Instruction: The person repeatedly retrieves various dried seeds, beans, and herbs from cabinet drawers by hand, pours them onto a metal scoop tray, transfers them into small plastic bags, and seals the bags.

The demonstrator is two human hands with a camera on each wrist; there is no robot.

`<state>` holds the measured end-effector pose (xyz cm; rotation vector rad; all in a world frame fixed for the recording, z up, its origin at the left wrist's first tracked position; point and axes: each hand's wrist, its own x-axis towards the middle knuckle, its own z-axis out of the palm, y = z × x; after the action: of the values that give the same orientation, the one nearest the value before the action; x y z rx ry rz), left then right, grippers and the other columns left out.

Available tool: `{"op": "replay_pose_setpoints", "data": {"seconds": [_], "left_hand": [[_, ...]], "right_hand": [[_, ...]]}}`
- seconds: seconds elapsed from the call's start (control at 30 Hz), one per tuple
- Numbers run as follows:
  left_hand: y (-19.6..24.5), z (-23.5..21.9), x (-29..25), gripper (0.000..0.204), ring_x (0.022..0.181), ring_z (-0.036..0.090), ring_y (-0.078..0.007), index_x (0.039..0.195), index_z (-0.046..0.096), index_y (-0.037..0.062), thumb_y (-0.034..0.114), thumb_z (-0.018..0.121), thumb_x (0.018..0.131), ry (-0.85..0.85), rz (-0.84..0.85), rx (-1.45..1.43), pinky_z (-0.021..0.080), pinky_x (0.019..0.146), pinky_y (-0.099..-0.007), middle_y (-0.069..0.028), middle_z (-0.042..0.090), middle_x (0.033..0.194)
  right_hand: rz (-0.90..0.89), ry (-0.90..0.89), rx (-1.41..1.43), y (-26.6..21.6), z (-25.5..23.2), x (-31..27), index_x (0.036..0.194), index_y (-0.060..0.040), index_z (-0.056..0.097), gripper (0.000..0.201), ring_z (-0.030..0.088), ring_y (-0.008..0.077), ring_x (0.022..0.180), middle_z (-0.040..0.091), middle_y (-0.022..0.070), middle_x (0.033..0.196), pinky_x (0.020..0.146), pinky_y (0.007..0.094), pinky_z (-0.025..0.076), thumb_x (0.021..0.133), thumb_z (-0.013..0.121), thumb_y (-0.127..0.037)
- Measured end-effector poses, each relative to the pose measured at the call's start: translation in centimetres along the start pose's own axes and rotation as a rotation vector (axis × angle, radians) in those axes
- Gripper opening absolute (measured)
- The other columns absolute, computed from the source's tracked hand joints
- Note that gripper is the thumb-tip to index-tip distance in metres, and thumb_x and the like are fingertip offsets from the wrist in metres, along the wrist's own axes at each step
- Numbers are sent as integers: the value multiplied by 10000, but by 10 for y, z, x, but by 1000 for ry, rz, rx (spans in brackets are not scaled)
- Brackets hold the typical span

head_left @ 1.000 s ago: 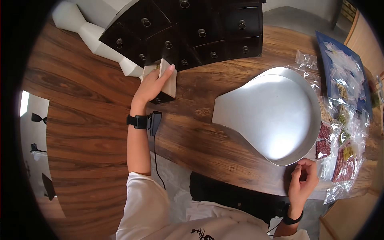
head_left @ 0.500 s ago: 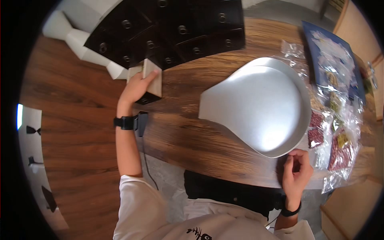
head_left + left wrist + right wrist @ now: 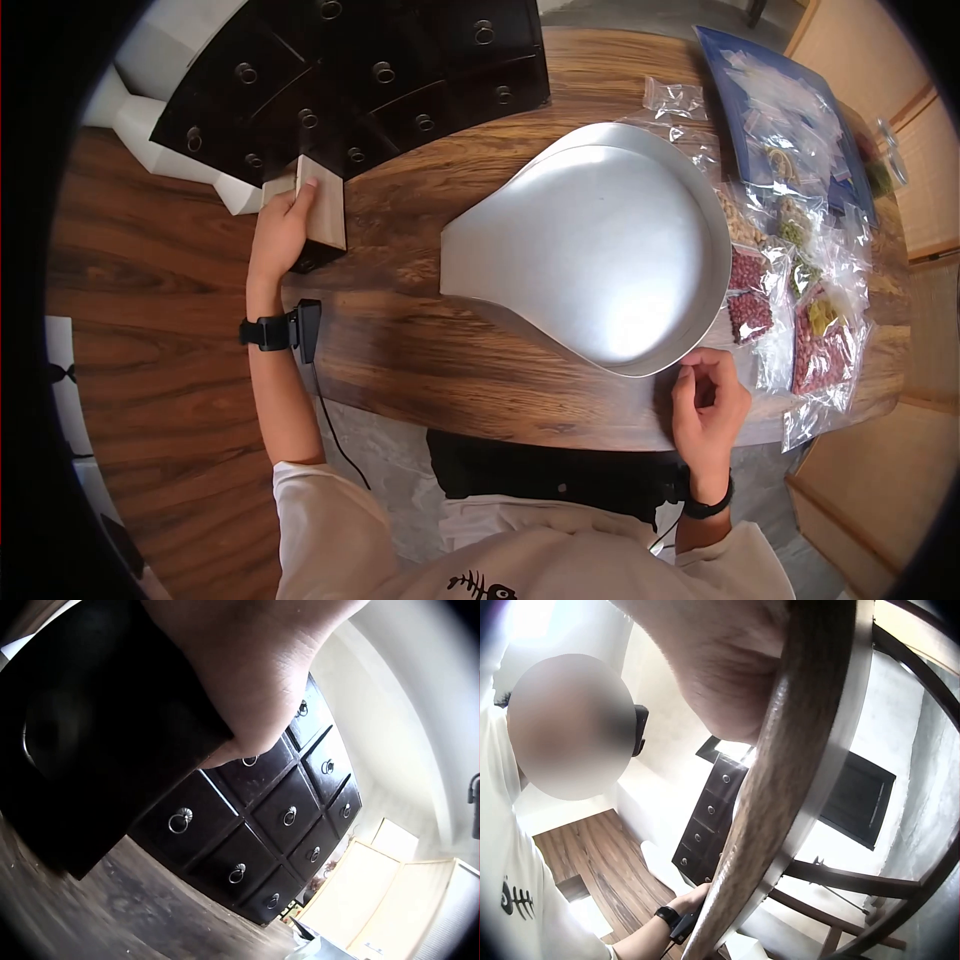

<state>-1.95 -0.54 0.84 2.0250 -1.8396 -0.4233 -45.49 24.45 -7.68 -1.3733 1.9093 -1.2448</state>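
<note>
My left hand (image 3: 280, 235) grips a small wooden drawer (image 3: 325, 215) at the lower edge of the black cabinet (image 3: 350, 85). The thumb lies over one pale side wall, while the other fingers are hidden behind the hand. The drawer's black front (image 3: 97, 742) fills the left of the left wrist view. My right hand (image 3: 712, 408) rests at the table's near edge, its fingers loosely curled and holding nothing. Those fingertips are right by the rim of a large silver metal pan (image 3: 600, 250), round on the right and narrowing to a spout on the left.
Clear bags of red beans (image 3: 750, 315) and other dried goods lie right of the pan. Behind them, a blue tray (image 3: 720, 85) holds more clear bags. A glass jar (image 3: 888, 160) stands at the far right. Beside the cabinet is a white faceted object (image 3: 150, 130).
The head view has shifted, so the whole scene slides left in it. My left hand keeps its hold on the drawer, and my right hand stays beside the pan.
</note>
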Motion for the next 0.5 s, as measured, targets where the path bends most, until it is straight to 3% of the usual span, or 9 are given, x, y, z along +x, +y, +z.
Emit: {"op": "replay_pose_setpoints", "data": {"seconds": [0.03, 0.13, 0.23, 0.37, 0.5], "left_hand": [[0, 0, 0, 580, 868, 686, -379, 987, 701, -67, 476, 503, 1027, 8, -8, 3, 486, 831, -421, -282, 688, 852], [6, 1, -6, 584, 921, 628, -491, 965, 685, -63, 467, 454, 1049, 98, 90, 48, 479, 849, -441, -319, 658, 882], [1, 2, -2, 658, 952, 627, -504, 901, 677, -69, 515, 415, 1053, 122, 24, 57, 474, 864, -467, -328, 658, 896], [-3, 0, 2, 684, 897, 626, -490, 836, 654, -80, 534, 434, 1041, 93, -31, 28, 477, 827, -462, -320, 641, 833], [-6, 5, 1, 695, 681, 591, -401, 737, 604, -87, 529, 475, 1033, 166, 23, 0, 473, 713, -449, -269, 591, 686]], "right_hand": [[-6, -9, 5, 1, 0, 0, 980, -23, 633, 74, 469, 47, 503, 641, 18, 686, 490, 214, 356, 906, 636, -19], [16, 6, 5, 1, 1, -2, 996, -20, 638, 72, 471, 35, 539, 604, 7, 662, 514, 209, 357, 925, 626, -28], [29, -10, -5, 2, 0, -3, 983, -22, 631, 56, 458, 35, 542, 575, -5, 644, 512, 213, 343, 928, 623, -28], [19, 3, 35, 5, 3, -3, 980, -19, 625, 43, 453, 33, 544, 555, -16, 638, 513, 211, 329, 940, 616, -32], [21, -13, 10, 1, 2, -3, 982, -9, 619, 44, 457, 33, 549, 556, -18, 644, 514, 210, 331, 949, 609, -36]]}}
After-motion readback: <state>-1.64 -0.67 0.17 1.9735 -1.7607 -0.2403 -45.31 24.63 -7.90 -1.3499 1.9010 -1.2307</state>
